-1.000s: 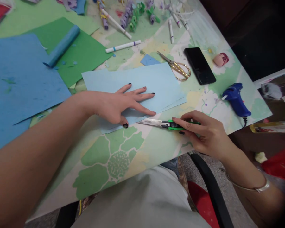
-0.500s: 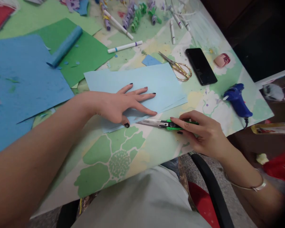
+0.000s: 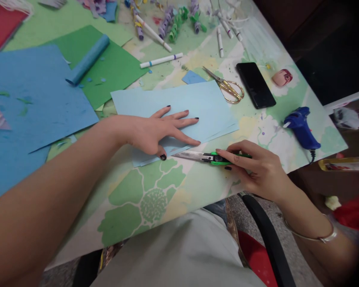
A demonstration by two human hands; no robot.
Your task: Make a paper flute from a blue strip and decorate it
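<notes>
My left hand (image 3: 155, 129) lies flat with fingers spread on a folded light blue paper sheet (image 3: 209, 105), pressing it to the table. My right hand (image 3: 257, 169) is closed round the green handle of a utility knife (image 3: 206, 157). Its long metal blade points left and lies along the near edge of the light blue sheet, with the tip close to my left thumb.
Gold-handled scissors (image 3: 227, 85), a black phone (image 3: 255, 84) and a blue glue gun (image 3: 300, 127) lie to the right. Blue sheets (image 3: 38, 99), a green sheet (image 3: 113, 67) with a rolled blue paper (image 3: 88, 59), markers (image 3: 160, 60) and curled paper strips (image 3: 175, 24) cover the far side. A black chair arm (image 3: 269, 239) sits below the table edge.
Both hands and the knife keep the same places on the paper. The view has drifted slightly, so everything sits a little further right and lower.
</notes>
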